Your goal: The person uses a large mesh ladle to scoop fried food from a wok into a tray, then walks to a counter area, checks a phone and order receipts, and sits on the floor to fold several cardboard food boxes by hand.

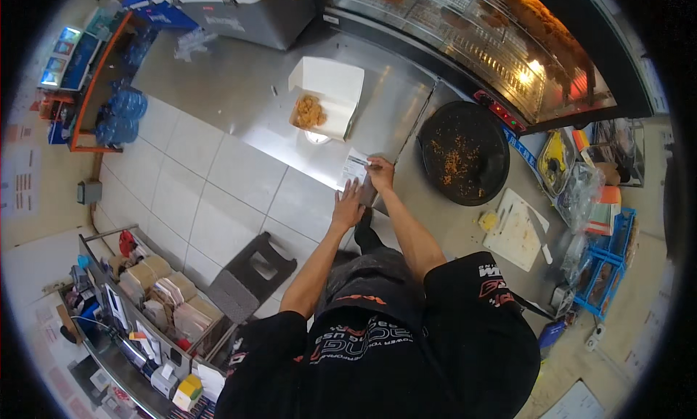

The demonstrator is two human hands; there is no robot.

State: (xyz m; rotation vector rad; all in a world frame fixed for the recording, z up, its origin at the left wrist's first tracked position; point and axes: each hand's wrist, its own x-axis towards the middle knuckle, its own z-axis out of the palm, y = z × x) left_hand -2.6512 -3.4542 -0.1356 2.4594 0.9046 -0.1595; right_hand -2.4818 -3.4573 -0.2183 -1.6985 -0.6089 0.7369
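Note:
A small printed paper slip [354,168] lies at the front edge of the stainless steel counter. My left hand [348,204] rests flat at the slip's lower edge, fingers spread. In my right hand [380,174] is a pen [374,167], held over the slip's right side. Beyond the slip stands an open white cardboard box [340,106] with fried food [309,112] in its left part. A round white object is partly hidden under the box's near side.
To the right are a black round pan [463,152] with crumbs, a white cutting board [516,229] with a knife [539,235], and blue baskets [604,277]. A lit glass warming cabinet [479,43] stands behind. A grey cooler [245,13] is back left; a grey stool [253,277] stands on the floor.

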